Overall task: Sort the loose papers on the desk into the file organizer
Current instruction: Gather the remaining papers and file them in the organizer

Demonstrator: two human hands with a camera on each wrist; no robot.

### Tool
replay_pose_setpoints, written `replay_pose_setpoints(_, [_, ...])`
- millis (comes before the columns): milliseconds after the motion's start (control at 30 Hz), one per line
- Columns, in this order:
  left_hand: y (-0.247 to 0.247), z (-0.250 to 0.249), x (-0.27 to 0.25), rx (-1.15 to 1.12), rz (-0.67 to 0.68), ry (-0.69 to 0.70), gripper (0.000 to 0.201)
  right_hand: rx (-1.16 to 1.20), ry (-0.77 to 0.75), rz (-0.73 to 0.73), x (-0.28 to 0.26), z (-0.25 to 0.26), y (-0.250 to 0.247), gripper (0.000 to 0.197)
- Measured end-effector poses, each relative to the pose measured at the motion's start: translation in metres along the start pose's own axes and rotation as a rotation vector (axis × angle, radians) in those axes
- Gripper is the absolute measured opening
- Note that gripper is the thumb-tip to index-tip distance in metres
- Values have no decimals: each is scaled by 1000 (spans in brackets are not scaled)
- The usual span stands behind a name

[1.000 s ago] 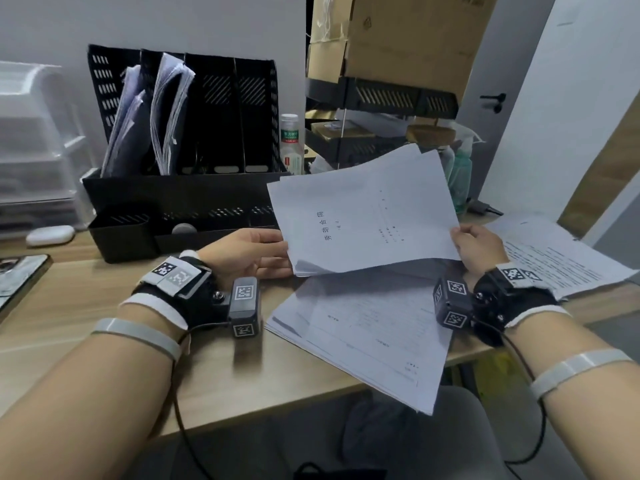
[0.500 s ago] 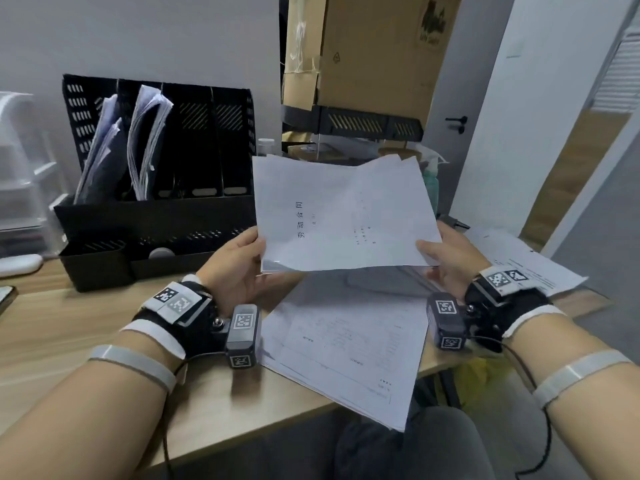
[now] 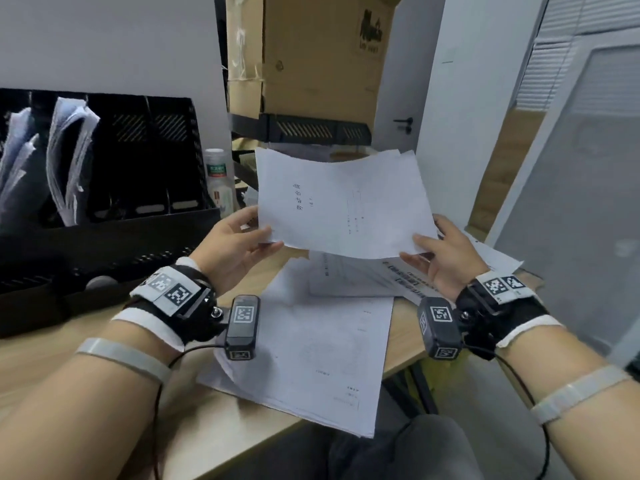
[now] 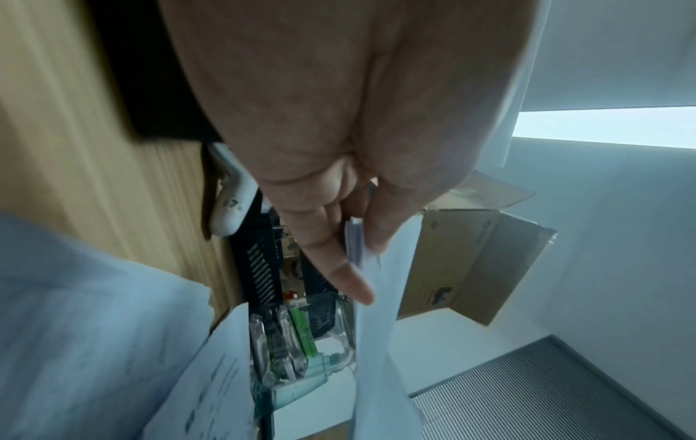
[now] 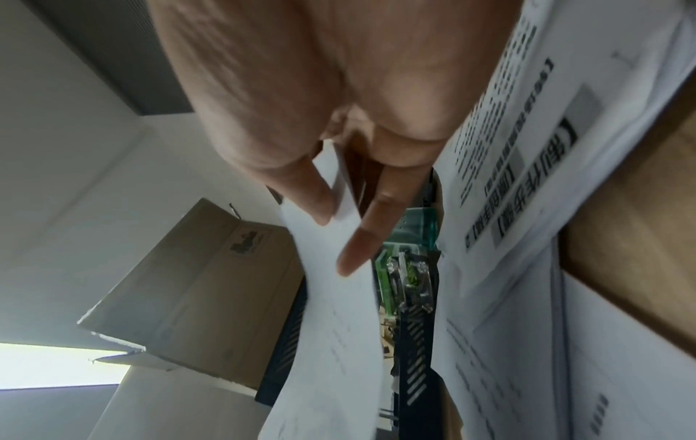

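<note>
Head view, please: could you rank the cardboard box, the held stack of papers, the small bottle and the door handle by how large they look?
1. Cardboard box, cut off by the frame's top edge
2. Held stack of papers, though it is nearer the camera, so unsure
3. Small bottle
4. Door handle, also the farthest away

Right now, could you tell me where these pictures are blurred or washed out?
Head view: the held sheets carry print too soft to read, and the frame bends at its edges. Left wrist view: the desk is streaked by motion blur, and a bright panel is washed out. Right wrist view: the printed page is smeared.
</note>
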State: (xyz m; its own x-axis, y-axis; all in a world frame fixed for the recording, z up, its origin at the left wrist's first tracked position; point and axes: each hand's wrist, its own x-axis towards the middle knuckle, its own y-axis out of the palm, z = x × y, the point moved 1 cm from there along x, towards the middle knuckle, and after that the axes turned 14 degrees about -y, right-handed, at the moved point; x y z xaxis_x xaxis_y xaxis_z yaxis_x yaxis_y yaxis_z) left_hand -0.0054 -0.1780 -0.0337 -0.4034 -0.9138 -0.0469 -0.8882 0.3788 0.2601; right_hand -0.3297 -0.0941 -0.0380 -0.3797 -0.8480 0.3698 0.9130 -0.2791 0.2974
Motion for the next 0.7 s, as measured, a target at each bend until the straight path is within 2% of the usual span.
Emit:
replay_pose_setpoints(100, [13, 0, 8, 42, 38, -15, 33, -63, 20, -30, -2, 4, -10, 33])
replay_pose_setpoints(200, [23, -1, 12, 93, 91, -93, 25, -102, 24, -160, -2, 8, -22, 24])
replay_pose_setpoints(233, [25, -2, 13, 119, 97, -147, 24, -104, 24, -221, -2, 10, -26, 22])
replay_pose_setpoints(333, [28, -5, 18, 304, 70, -372, 37, -96, 52, -394, -2, 12, -46, 12])
replay_pose_setpoints(400, [29, -7, 21, 448, 60, -521, 39, -120, 88, -449, -4, 10, -58, 13])
replay_pose_setpoints(500, [33, -11, 30, 567, 58, -667, 43, -212, 143, -482, -7, 4, -74, 17])
replay_pose_setpoints(600, [40, -11, 40, 586, 32, -725, 53, -258, 201, -522, -9, -4, -88, 17])
replay_pose_setpoints(700, [49, -1, 51, 607, -53, -712, 50, -293, 211, -556, -8, -13, -96, 23])
